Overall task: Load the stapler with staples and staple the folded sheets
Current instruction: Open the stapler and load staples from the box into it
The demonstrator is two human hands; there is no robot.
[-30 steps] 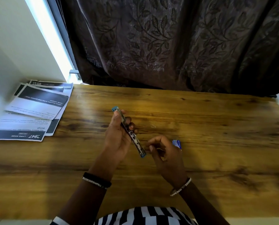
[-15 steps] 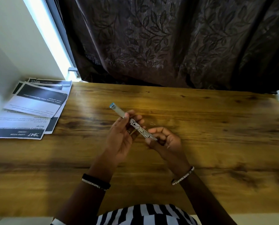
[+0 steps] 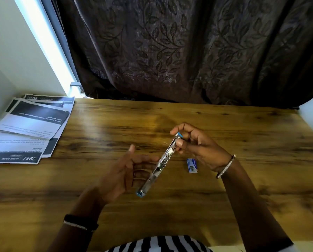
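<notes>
The stapler [image 3: 161, 163] is swung open into one long metal strip with blue tips, held slanting above the table. My right hand [image 3: 197, 144] pinches its upper end between thumb and fingers. My left hand [image 3: 123, 171] is spread beside the lower half, its fingertips just behind the strip and its thumb lifted clear. A small blue and white staple box [image 3: 192, 165] lies on the wooden table [image 3: 243, 188] just below my right hand. The folded printed sheets [image 3: 30, 128] lie in a loose pile at the table's left end.
A dark leaf-patterned curtain [image 3: 188, 51] hangs along the table's far edge. A white wall [image 3: 10, 51] borders the left side, next to the paper pile. Both wrists wear bracelets.
The stapler has passed from my left hand's grip to my right hand, which now holds its far end. My left hand has opened. The staple box now lies on the table.
</notes>
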